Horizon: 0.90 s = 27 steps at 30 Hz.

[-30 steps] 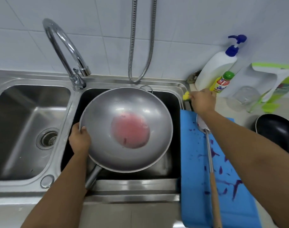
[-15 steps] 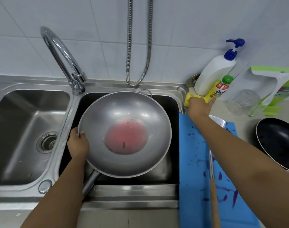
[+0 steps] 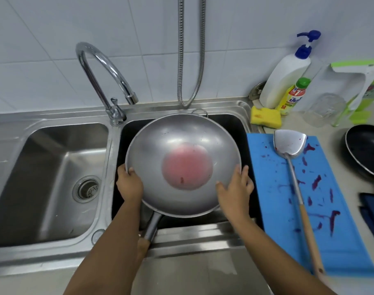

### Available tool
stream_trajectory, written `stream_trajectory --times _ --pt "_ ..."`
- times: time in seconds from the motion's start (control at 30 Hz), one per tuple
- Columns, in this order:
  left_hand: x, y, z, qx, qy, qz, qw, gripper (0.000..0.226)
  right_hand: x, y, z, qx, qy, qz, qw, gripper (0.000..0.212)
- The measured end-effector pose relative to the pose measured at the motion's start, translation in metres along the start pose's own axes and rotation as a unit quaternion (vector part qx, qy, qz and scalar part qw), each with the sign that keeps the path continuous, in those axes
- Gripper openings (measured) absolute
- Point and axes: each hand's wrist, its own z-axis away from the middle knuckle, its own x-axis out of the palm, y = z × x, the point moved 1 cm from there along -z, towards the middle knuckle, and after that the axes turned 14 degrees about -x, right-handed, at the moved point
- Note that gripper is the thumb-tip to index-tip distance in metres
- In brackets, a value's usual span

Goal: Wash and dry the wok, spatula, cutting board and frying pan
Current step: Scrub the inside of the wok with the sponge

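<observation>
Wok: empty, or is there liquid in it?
Not empty. A round pool of pink liquid lies in the wok; left hand and right hand grip its rim.

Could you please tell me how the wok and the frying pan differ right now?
The wok is bare silver metal; the frying pan is black inside. The wok sits in the right sink basin, its rim gripped by the left hand and right hand; the frying pan lies untouched on the counter beside the blue cutting board. The wok holds a pink puddle; the frying pan's visible part shows none. Both face up.
</observation>
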Motion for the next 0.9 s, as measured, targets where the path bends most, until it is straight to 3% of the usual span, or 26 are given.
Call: stream_trajectory --times 0.13,0.2,0.3,0.4,0.53,0.9 --pt "-0.005 0.001 0.001 -0.013 -0.042 0.005 0.999 0.029 0.024 0.008 0.028 0.127 0.053 -0.178 0.974 0.092" --pt "-0.008 0.002 -0.001 -0.020 -0.077 0.001 0.997 0.031 0.028 0.008 0.026 0.149 0.073 -0.232 0.959 0.085" --pt "-0.015 0.005 -0.011 -0.031 -0.158 0.000 0.987 0.037 0.027 0.008 0.020 0.163 0.107 -0.227 0.954 0.069" --pt "-0.026 0.005 -0.027 -0.055 -0.239 -0.004 0.969 0.037 0.027 0.005 0.022 0.143 0.145 -0.211 0.956 0.056" --pt "-0.034 -0.001 -0.029 -0.103 -0.321 0.048 0.940 0.028 0.018 -0.004 0.026 0.095 0.177 -0.184 0.962 0.058" --pt "-0.025 -0.001 -0.020 -0.106 -0.358 0.119 0.920 0.030 -0.027 -0.042 0.017 -0.006 0.216 -0.125 0.968 0.059"
